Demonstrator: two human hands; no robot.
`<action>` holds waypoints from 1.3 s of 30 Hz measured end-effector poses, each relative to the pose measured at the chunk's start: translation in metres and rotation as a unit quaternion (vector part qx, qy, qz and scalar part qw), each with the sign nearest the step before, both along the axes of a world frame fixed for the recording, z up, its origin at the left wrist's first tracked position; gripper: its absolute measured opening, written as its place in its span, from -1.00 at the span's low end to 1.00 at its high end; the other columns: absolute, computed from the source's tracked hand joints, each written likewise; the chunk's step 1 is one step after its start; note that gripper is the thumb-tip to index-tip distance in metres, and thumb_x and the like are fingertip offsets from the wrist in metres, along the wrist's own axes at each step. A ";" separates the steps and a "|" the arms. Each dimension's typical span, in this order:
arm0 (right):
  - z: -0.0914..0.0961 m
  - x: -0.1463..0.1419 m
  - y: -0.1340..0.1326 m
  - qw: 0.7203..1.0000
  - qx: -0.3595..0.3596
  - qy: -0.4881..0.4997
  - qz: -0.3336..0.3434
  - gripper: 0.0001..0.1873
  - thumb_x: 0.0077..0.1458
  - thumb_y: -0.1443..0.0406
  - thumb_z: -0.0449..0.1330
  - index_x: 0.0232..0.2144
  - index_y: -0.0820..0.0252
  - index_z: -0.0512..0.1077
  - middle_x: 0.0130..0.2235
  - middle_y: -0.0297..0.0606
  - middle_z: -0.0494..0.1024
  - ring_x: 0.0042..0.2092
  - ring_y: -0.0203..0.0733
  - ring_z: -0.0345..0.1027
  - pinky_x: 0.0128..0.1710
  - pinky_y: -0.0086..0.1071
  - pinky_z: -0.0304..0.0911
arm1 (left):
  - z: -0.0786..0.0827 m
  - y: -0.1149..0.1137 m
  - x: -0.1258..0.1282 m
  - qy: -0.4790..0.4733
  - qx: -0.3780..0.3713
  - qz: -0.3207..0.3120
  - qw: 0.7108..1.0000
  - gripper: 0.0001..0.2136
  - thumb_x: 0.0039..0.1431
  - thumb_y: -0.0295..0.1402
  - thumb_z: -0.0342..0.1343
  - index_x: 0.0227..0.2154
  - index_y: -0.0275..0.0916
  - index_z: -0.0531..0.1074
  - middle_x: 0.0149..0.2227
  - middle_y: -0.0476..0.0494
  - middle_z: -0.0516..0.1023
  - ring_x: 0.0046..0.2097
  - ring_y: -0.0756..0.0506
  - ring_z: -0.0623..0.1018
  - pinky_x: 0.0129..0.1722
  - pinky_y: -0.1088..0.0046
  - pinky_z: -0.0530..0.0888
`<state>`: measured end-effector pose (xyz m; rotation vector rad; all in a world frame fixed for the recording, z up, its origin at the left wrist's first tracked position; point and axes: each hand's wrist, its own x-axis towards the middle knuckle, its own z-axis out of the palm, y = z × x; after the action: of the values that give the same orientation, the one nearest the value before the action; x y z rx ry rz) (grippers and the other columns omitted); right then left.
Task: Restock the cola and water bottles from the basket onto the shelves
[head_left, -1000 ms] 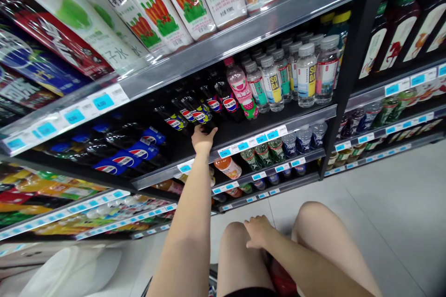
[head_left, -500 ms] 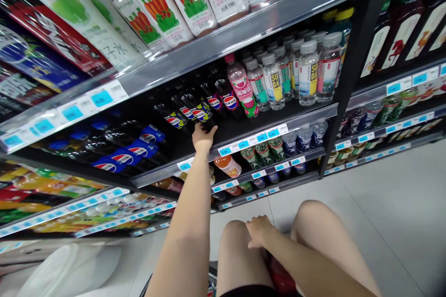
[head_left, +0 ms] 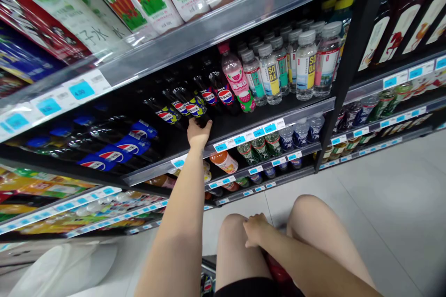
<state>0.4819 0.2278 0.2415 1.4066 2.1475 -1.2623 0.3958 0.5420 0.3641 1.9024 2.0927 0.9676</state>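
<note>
On the middle shelf, my left hand (head_left: 199,133) is closed around the base of a dark cola bottle (head_left: 195,107) with a yellow-green label. Its thumb lies on the right side of the bottle and the fingers on the left, partly hidden. More cola bottles (head_left: 168,115) stand close to the left, and others with pink-edged labels (head_left: 226,95) to the right. My right hand (head_left: 256,229) lies over my knee, holding nothing, its fingers loosely spread.
A pink strawberry drink bottle (head_left: 239,81) and several clear soda bottles (head_left: 270,76) fill the shelf's right part. Blue-labelled bottles (head_left: 113,153) lie at left. The upper shelf edge (head_left: 223,28) overhangs. Below left is a white rounded container (head_left: 66,267).
The view has shifted slightly, so the shelves sit a little lower left or higher in the picture. My left hand stays at the same cola bottle; my right hand remains on the knee.
</note>
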 end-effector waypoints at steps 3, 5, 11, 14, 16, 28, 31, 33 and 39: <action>-0.003 -0.004 -0.003 1.000 0.008 -0.007 -0.004 -0.28 0.04 0.14 0.46 0.19 0.35 0.45 0.14 0.15 0.50 0.17 0.25 0.40 0.21 0.05 0.31 | -0.003 0.002 -0.001 -0.009 0.035 0.000 0.999 -0.44 0.18 -0.16 0.27 0.16 -0.33 0.33 0.09 -0.34 0.56 0.06 -0.26 0.59 0.13 0.20 0.50; -0.007 -0.007 -0.004 1.000 0.010 -0.004 -0.006 -0.30 0.02 0.15 0.47 0.16 0.33 0.48 0.13 0.14 0.51 0.16 0.28 0.42 0.19 0.07 0.32 | -0.004 0.003 -0.001 -0.018 0.065 0.001 0.998 -0.43 0.18 -0.20 0.25 0.19 -0.35 0.30 0.11 -0.35 0.54 0.05 -0.24 0.58 0.14 0.21 0.49; -0.014 -0.008 -0.008 1.000 0.012 -0.004 -0.025 -0.20 0.05 0.11 0.46 0.23 0.42 0.41 0.15 0.22 0.47 0.16 0.33 0.41 0.19 0.07 0.32 | -0.007 0.007 0.000 -0.035 0.057 0.006 0.998 -0.33 0.15 -0.22 0.28 0.24 -0.42 0.23 0.19 -0.47 0.44 0.21 -0.30 0.48 0.27 0.14 0.39; -0.014 -0.005 -0.011 0.999 -0.001 -0.003 -0.038 -0.02 0.07 0.10 0.45 0.39 0.41 0.20 0.23 0.26 0.38 0.23 0.32 0.33 0.24 0.10 0.25 | -0.003 0.005 0.004 -0.036 0.057 0.012 0.998 -0.35 0.19 -0.24 0.25 0.24 -0.48 0.21 0.20 -0.53 0.41 0.22 -0.31 0.46 0.28 0.12 0.37; -0.013 -0.003 -0.012 0.998 -0.012 0.010 -0.054 0.22 0.03 0.10 0.48 0.50 0.29 -0.10 0.33 0.27 0.23 0.30 0.31 0.25 0.27 0.11 0.21 | 0.004 -0.002 0.007 -0.027 0.089 0.006 0.996 -0.45 0.28 -0.26 0.14 0.22 -0.50 0.23 0.17 -0.53 0.43 0.20 -0.30 0.47 0.28 0.13 0.37; -0.007 0.012 -0.003 0.992 -0.063 -0.009 -0.105 0.60 -0.28 0.37 0.62 0.51 -0.04 -0.38 0.46 0.24 -0.18 0.34 0.40 0.14 0.28 0.13 0.18 | -0.103 -0.256 -0.094 0.154 -0.016 -0.153 0.976 -0.41 0.33 -0.10 -0.18 0.38 -0.09 0.18 0.35 -0.31 0.30 0.44 -0.20 0.20 0.47 0.16 0.15; -0.004 0.013 -0.005 0.993 -0.070 -0.016 -0.098 0.60 -0.26 0.35 0.62 0.51 0.01 -0.40 0.46 0.25 -0.20 0.35 0.42 0.12 0.29 0.12 0.17 | -0.172 -0.336 -0.148 0.176 -0.125 -0.041 0.976 -0.24 0.25 0.01 -0.17 0.47 -0.13 -0.05 0.50 -0.34 -0.06 0.52 -0.24 -0.06 0.49 0.04 0.04; -0.003 0.014 -0.005 0.994 -0.073 -0.012 -0.081 0.56 -0.20 0.29 0.61 0.51 0.07 -0.41 0.46 0.26 -0.21 0.36 0.42 0.09 0.30 0.13 0.14 | -0.209 -0.380 -0.180 0.184 -0.164 0.029 0.969 -0.17 0.21 0.04 -0.20 0.48 -0.25 -0.14 0.50 -0.48 -0.16 0.52 -0.30 -0.18 0.48 -0.06 -0.04; -0.001 0.017 -0.004 0.996 -0.063 0.002 -0.056 0.50 -0.19 0.17 0.60 0.52 0.16 -0.29 0.43 0.25 0.01 0.36 0.40 0.10 0.30 0.16 0.13 | -0.260 -0.474 -0.232 0.259 -0.344 0.177 0.885 0.06 -0.14 0.05 -0.04 0.41 -0.50 -0.01 0.39 -0.89 -0.02 0.43 -0.59 0.05 0.36 -0.21 0.15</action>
<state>0.4991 0.2234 0.2407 1.4916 1.9780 -1.4154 0.1642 0.0676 0.1045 1.5111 2.6248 -0.3206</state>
